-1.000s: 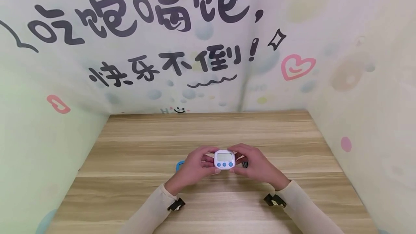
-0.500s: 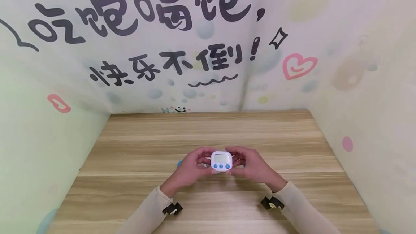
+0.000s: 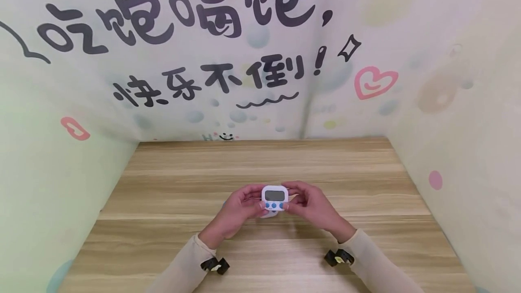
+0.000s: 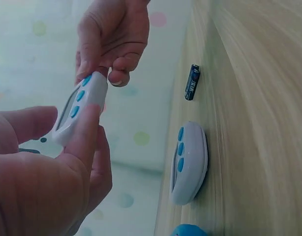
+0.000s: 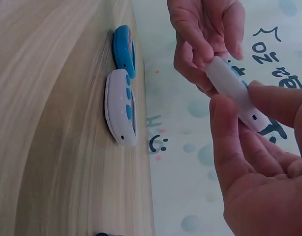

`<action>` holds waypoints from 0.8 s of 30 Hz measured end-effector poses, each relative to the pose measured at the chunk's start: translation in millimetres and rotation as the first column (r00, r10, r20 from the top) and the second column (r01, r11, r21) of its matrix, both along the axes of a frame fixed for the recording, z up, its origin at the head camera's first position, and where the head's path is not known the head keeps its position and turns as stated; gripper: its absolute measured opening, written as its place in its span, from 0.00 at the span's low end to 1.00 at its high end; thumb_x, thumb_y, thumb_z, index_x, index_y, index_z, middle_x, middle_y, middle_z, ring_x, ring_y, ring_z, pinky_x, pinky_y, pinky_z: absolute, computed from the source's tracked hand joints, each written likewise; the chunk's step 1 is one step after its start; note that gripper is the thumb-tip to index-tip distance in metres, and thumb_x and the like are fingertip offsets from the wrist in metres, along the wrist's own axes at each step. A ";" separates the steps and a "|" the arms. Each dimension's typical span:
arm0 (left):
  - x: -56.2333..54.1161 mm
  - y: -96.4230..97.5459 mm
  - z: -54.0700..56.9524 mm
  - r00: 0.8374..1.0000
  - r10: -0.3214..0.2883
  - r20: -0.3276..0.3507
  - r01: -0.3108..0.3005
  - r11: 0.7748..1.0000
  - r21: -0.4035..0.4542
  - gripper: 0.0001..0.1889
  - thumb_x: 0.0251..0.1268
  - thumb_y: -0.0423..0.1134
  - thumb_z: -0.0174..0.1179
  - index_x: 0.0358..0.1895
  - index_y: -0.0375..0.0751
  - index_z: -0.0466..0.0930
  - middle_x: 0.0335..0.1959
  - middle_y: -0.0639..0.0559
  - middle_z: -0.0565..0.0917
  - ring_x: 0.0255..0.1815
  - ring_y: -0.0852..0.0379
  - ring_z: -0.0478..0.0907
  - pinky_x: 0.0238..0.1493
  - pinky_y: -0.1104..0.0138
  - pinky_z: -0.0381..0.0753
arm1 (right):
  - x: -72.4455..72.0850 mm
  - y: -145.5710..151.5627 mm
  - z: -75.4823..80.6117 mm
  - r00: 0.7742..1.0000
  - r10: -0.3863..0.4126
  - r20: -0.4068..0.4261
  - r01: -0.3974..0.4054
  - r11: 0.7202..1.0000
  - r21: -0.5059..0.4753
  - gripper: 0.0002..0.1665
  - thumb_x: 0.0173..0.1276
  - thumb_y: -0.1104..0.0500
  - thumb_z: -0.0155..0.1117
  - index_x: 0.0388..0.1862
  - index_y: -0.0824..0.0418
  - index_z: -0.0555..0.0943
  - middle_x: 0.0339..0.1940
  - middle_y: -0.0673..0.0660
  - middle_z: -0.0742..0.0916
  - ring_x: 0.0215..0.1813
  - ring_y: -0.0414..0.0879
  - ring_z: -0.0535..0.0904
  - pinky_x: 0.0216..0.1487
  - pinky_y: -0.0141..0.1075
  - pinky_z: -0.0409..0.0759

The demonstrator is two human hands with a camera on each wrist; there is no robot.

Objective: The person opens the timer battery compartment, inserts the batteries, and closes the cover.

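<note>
A white digital timer (image 3: pixel 274 198) with a grey screen and blue buttons is held up above the table between both hands. My left hand (image 3: pixel 234 214) grips its left end, the thumb by the lower left corner. My right hand (image 3: pixel 315 207) pinches the right end, its thumb over the right-hand button. In the right wrist view, the held timer's plain white back (image 5: pixel 229 86) shows. A second white timer (image 4: pixel 189 162) with blue buttons lies on the table below, mostly hidden in the head view.
A blue timer (image 5: pixel 122 51) lies beside the second white one on the wood-grain table (image 3: pixel 260 162). Small dark batteries (image 4: pixel 192 82) lie on the other side. Printed walls (image 3: pixel 211 121) enclose the table at the back and sides.
The held timer has shifted slightly left and tilted, and its screen looks darker. Both thumbs have moved from its bottom edge up to the button side. The second white timer now peeks out beneath.
</note>
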State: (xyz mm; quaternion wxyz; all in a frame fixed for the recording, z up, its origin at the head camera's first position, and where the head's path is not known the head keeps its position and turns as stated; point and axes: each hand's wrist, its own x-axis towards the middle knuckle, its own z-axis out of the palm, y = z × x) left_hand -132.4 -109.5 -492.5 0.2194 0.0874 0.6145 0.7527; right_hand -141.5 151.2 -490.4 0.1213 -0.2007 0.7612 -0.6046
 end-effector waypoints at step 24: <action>4.8 1.2 1.7 0.997 0.081 0.013 -0.080 0.997 -0.013 0.31 0.65 0.27 0.72 0.71 0.27 0.73 0.68 0.31 0.79 0.63 0.54 0.84 0.61 0.67 0.89 | 1.9 -4.5 -1.4 0.998 -0.025 -0.065 0.013 0.986 -0.164 0.19 0.66 0.68 0.77 0.54 0.69 0.85 0.65 0.69 0.85 0.62 0.53 0.87 0.62 0.35 0.88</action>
